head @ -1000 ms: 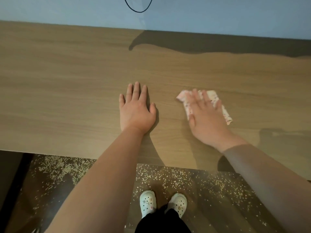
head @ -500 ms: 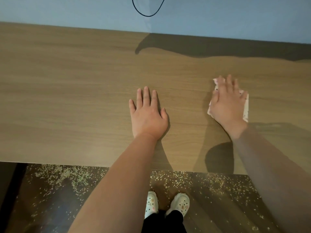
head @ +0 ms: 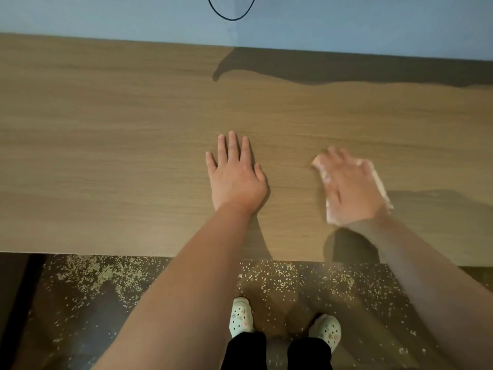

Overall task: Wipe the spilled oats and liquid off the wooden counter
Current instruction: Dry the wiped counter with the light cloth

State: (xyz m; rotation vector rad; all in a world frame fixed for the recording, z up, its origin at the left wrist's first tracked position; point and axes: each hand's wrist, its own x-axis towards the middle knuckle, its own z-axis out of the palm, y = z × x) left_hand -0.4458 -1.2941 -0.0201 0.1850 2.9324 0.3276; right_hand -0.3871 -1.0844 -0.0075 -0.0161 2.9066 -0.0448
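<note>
Nearest the camera, 2 pale clogs [head: 241, 317] stand on a dark floor [head: 66, 329] below black trouser legs. Oats [head: 106, 276] lie scattered across that floor, thickest just under the front edge of the wooden counter [head: 106, 156].

On the counter, the left hand [head: 236, 180] lies flat, palm down, fingers straight and slightly spread, holding nothing. To its right and apart from it, the right hand [head: 349, 190] presses flat on a pale patterned cloth [head: 381, 188], fingers extended rather than curled round it. This hand is motion-blurred, so finer finger detail cannot be told. The cloth shows past the hand on both sides and sits near the front edge of the counter, right of centre.

Further back, a dark shadow lies along the rear right of the counter. Behind it stands a pale blue wall [head: 373, 22] with a loop of black cable [head: 229, 17] hanging against it.
</note>
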